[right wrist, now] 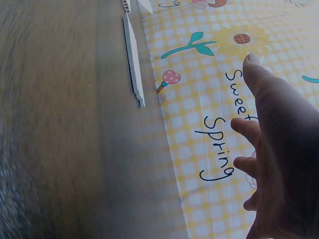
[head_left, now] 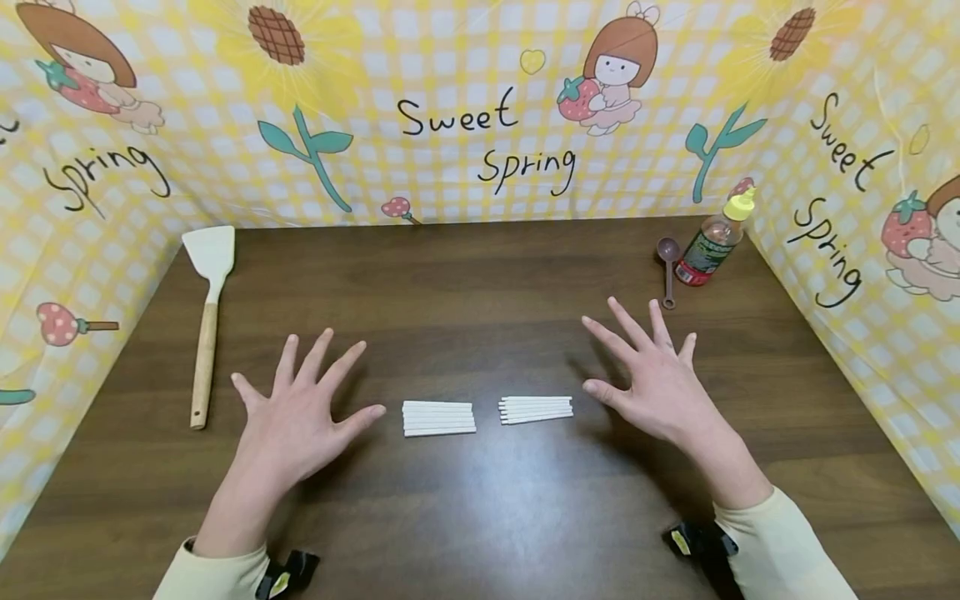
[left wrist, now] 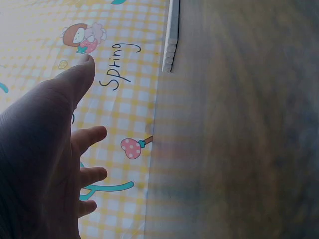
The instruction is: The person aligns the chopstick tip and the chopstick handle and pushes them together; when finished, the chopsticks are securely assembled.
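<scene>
Two small rows of thin white sticks lie side by side on the dark wooden table (head_left: 450, 333). The left row (head_left: 439, 419) is set close together, and the right row (head_left: 536, 409) fans slightly at one end. My left hand (head_left: 292, 425) hovers with fingers spread just left of the left row, its thumb pointing toward it. To the right of the other row, my right hand (head_left: 660, 387) is likewise spread, thumb toward the sticks. Neither hand holds anything. Both wrist views show the sticks edge-on, the left row (left wrist: 172, 40) and the right row (right wrist: 132, 62), apart from the fingers.
A white spatula (head_left: 208, 325) with a wooden handle lies at the left. At the back right, a brown measuring spoon (head_left: 668, 271) lies beside a bottle (head_left: 712, 242) with a yellow cap. Yellow checked cloth (head_left: 450, 183) walls the back and both sides.
</scene>
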`<state>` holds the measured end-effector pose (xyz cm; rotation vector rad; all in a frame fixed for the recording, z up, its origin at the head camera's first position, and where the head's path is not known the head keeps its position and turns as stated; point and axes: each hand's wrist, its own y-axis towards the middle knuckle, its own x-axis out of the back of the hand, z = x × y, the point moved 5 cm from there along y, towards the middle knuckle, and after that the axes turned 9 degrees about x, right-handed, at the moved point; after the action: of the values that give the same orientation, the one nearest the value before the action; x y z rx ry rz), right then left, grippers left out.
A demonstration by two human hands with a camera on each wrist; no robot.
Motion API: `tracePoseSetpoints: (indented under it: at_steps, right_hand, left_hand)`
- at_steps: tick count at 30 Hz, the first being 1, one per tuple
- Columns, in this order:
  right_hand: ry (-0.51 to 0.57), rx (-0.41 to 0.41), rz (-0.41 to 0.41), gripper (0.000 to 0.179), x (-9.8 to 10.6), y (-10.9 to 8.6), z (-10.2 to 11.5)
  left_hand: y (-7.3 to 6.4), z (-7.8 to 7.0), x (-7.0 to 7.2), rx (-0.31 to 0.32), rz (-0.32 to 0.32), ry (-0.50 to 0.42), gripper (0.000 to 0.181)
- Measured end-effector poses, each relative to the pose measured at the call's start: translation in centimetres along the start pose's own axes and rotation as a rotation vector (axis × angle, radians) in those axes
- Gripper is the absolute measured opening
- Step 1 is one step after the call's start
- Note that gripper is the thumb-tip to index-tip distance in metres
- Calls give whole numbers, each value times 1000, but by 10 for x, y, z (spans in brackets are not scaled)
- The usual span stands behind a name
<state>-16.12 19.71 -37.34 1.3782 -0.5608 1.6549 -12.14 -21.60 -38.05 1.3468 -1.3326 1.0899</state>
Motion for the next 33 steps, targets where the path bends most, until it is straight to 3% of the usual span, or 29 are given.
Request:
tracePoseSetpoints:
  at_steps: [14,33]
  right_hand:
    - [3,-3,-11,79,1,0,-2]
    - [34,54,-63,78,2,3,-1]
  left_hand:
    - [0,1,0,-10,-12,-11,84]
    - [0,-4,1,-64,9,-146,72]
